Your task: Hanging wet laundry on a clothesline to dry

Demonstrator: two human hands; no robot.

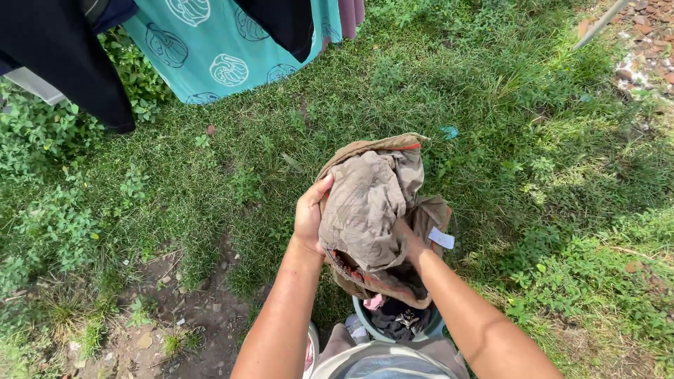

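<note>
A crumpled brown garment [375, 203] with a red-edged waistband and a white tag hangs bunched in front of me. My left hand [310, 214] grips its left side, thumb on the cloth. My right hand [408, 242] is mostly buried in the folds on the right, holding it from beneath. Directly below the garment sits a round teal bucket [434, 327] with dark and pink clothes inside.
Grass and weeds cover the ground, with a bare dirt patch [175, 323] at lower left. A teal patterned cloth [225, 49] and dark garments [63, 63] hang at the top left. Rubble [646, 42] lies at the top right.
</note>
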